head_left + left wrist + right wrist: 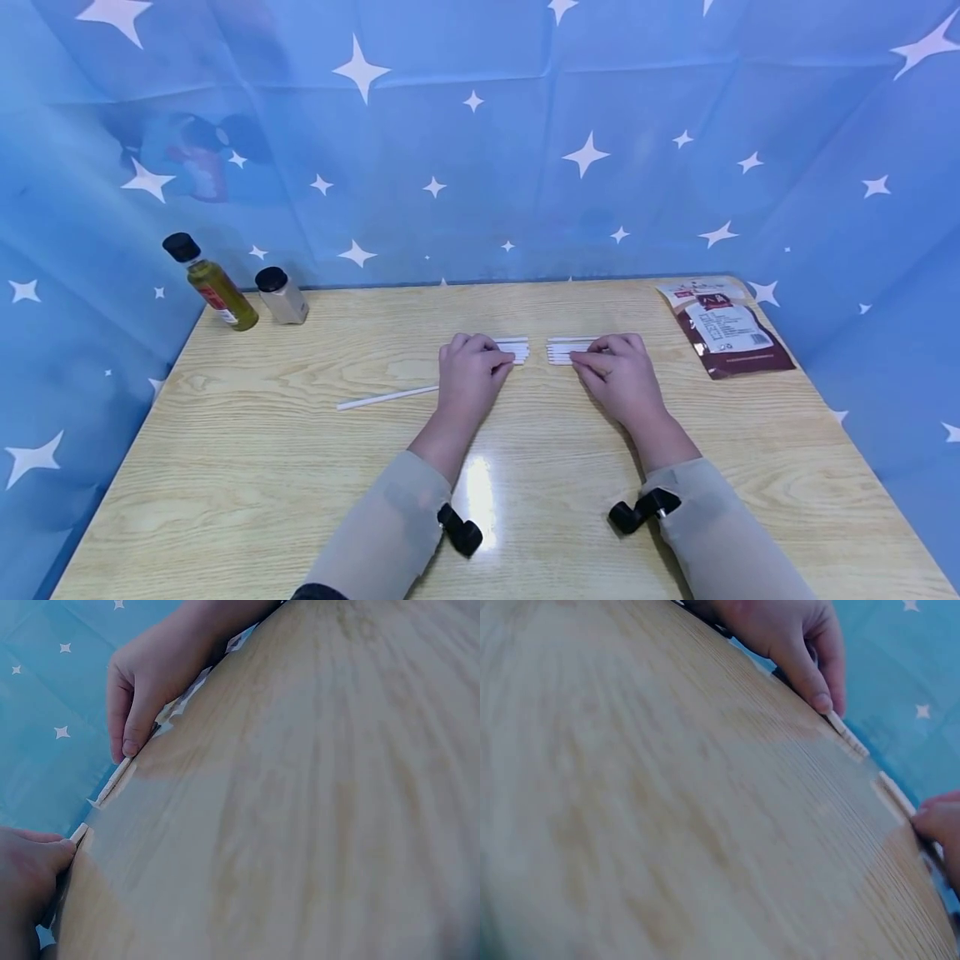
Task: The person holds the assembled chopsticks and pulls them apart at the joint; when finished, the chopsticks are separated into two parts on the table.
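Two side-by-side rows of thin white sticks lie on the wooden table, with a narrow gap between their ends. My left hand covers most of the left row, holding it between thumb and fingers. On the other side of the gap, my right hand holds the right row likewise. A single white stick lies apart, its right end hidden at the left hand. Both wrist views show the row ends low on the tabletop: the left hand enters at the left edge, the right hand at the right edge.
An oil bottle and a black-capped jar stand at the table's back left. A brown and white packet lies at the back right. Blue star-patterned cloth hangs behind the table.
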Demonstrator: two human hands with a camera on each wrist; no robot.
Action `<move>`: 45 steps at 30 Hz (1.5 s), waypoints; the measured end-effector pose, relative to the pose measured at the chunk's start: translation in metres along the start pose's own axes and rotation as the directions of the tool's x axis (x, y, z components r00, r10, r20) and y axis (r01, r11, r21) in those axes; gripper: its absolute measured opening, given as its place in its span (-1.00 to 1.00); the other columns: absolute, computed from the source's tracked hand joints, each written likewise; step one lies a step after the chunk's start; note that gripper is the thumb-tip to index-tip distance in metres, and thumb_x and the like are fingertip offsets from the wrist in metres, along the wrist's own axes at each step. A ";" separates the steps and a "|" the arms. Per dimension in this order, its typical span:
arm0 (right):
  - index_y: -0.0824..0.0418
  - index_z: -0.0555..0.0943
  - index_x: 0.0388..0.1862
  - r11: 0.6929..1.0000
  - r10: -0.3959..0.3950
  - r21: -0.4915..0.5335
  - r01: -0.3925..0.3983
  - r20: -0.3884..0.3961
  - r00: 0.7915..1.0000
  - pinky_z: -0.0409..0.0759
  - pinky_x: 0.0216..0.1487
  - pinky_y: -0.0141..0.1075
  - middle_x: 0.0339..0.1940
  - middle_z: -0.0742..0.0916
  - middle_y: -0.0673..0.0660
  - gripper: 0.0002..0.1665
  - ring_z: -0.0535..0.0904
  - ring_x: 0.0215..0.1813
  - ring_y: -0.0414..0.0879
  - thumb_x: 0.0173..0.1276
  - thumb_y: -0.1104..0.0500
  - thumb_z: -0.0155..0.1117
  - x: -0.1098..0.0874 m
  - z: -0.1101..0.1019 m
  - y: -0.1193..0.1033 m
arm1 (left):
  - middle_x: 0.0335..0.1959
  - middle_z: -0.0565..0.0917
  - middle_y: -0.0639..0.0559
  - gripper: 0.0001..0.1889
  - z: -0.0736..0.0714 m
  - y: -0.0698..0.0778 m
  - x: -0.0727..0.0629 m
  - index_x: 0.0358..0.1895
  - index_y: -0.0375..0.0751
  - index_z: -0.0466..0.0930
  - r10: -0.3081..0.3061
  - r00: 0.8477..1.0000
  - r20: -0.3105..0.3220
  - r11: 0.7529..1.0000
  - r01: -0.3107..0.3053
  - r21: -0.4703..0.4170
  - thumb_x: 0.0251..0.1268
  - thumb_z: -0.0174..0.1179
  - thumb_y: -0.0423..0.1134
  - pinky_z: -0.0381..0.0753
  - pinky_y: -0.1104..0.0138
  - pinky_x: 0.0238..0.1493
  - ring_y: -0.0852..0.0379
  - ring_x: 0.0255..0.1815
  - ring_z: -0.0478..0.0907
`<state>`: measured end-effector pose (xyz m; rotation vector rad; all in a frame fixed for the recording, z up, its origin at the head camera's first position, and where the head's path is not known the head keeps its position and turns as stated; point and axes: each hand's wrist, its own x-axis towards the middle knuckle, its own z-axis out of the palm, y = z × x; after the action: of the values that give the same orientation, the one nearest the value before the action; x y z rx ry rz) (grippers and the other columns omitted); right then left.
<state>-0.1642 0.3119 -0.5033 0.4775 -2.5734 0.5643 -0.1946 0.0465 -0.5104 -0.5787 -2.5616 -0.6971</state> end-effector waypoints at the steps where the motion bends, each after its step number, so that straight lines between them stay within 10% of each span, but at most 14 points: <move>1: 0.14 0.89 -0.06 1.000 -0.003 0.000 0.003 -0.003 1.000 0.44 0.14 0.10 -0.10 0.76 0.22 -0.80 0.52 0.03 0.23 0.35 0.21 0.58 0.000 0.000 0.000 | -0.13 0.76 0.18 -0.91 0.000 0.000 0.000 -0.14 0.21 0.92 -0.003 1.000 -0.002 1.000 0.003 -0.003 0.34 0.53 -0.06 0.47 0.08 -0.02 0.06 -0.06 0.55; 23: 0.21 0.87 -0.01 0.998 -0.030 0.049 0.034 -0.085 0.996 0.51 0.10 0.14 -0.08 0.77 0.26 -0.74 0.57 0.00 0.25 0.35 0.17 0.56 0.007 0.003 -0.014 | -0.06 0.74 0.04 -0.67 -0.010 0.000 -0.003 0.15 -0.04 0.80 0.007 0.998 -0.064 0.995 -0.013 -0.100 0.36 0.47 -0.16 0.49 0.01 0.07 -0.02 0.00 0.59; 45: 0.18 0.87 -0.04 0.976 -0.162 0.132 0.175 -0.104 0.981 0.57 0.01 0.10 -0.12 0.77 0.21 -0.78 0.61 -0.05 0.21 0.40 0.16 0.48 0.038 0.049 -0.073 | -0.12 0.72 -0.02 -0.78 -0.058 -0.066 -0.035 -0.01 -0.14 0.82 -0.008 0.994 -0.112 0.994 -0.004 -0.111 0.31 0.46 -0.26 0.52 -0.01 -0.03 -0.09 -0.04 0.61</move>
<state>-0.1829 0.2181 -0.5014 0.6944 -2.3869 0.6924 -0.1815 -0.0474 -0.5068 -0.5559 -2.4313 -0.8523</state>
